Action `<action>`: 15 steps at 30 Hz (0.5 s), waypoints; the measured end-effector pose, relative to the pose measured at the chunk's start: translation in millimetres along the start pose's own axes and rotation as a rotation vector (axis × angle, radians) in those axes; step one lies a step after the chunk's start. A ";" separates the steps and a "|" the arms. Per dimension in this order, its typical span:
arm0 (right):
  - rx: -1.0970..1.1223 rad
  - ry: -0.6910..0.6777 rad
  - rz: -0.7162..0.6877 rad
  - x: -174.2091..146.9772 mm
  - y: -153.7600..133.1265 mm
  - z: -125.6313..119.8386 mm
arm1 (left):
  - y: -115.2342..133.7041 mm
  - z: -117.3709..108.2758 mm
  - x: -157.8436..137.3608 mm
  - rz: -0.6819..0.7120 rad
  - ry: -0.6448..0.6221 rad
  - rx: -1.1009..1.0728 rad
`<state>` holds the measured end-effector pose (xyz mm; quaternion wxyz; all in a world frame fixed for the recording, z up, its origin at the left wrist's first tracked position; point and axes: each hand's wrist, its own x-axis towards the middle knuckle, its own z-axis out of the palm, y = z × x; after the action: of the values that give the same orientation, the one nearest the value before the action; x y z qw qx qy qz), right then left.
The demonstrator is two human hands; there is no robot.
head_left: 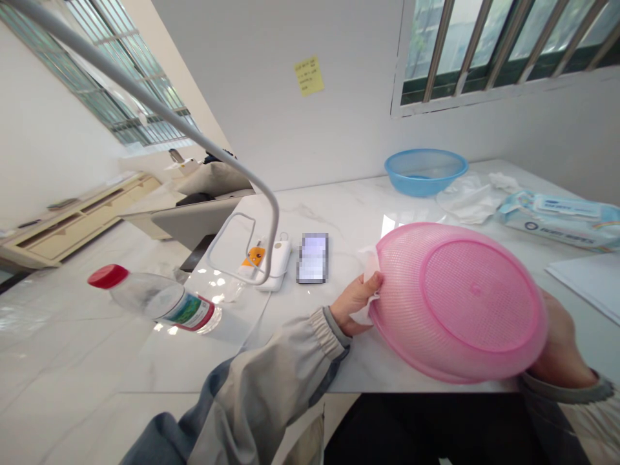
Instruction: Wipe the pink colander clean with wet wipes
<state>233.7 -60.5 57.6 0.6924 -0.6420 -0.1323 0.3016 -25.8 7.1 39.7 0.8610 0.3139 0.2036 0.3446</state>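
A pink mesh plastic strainer basket point(477, 294) is held tilted over the table's front part, its round ringed base facing me. My left hand point(356, 302) is closed at the left rim, thumb on the near side, with a crumpled white wipe point(371, 309) pinched between the hand and the rim. On the right side my right hand point(564, 345) grips the basket; its fingertips are hidden behind the mesh.
Behind the basket stand a blue basin point(426, 173), crumpled white wipes point(467, 199) and a wipes pack point(557, 219). Left of it lie a phone point(312, 258), a white power bank point(277, 265) and a bent white rod point(232, 161). A red-capped bottle point(159, 300) stands near the left edge.
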 end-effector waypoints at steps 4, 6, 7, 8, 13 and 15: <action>-0.003 -0.010 0.012 0.6 1.6 -1.0 | -1.3 -1.6 0.5 -0.001 -0.023 0.000; -0.012 -0.007 0.013 0.7 1.5 -1.0 | -2.3 -2.8 0.8 0.000 -0.028 -0.004; -0.016 0.000 0.013 0.7 1.3 -0.9 | -2.8 -3.4 0.9 0.000 -0.029 -0.007; -0.018 0.010 0.016 0.6 0.9 -0.8 | -3.3 -3.8 1.1 -0.001 -0.028 -0.010; -0.014 0.036 0.028 -1.2 -0.5 0.3 | -4.1 -2.5 1.4 0.023 -0.018 -0.023; -0.015 0.029 0.023 -2.4 -0.6 1.4 | -3.7 -0.6 1.4 0.037 -0.002 -0.032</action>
<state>231.1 -60.8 58.9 0.6859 -0.6529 -0.1172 0.2992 -23.5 6.2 36.5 0.8594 0.3043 0.1915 0.3635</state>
